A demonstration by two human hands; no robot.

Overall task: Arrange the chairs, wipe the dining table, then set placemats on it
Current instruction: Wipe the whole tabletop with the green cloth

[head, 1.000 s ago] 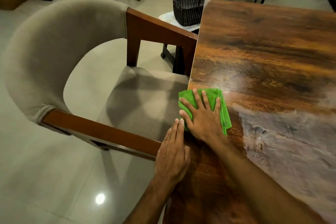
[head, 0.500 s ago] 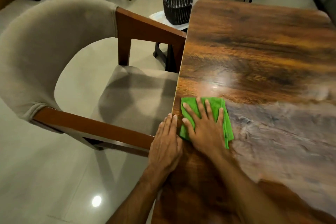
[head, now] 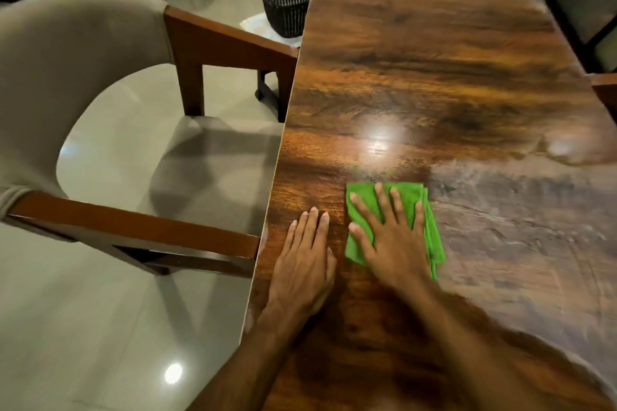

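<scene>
**Gloss, nap and weave**

Polished wood-grain top on the dining table (head: 434,77), mirror-bright under a glare spot, hazy and streaked to the right of the cloth (head: 365,200). Soft, matt green fabric there. Matt beige upholstery on the chair (head: 66,60), with smooth lacquered brown wood arms. Black openwork weave on the basket (head: 287,7). Glossy pale tiles across the floor (head: 83,327).
</scene>
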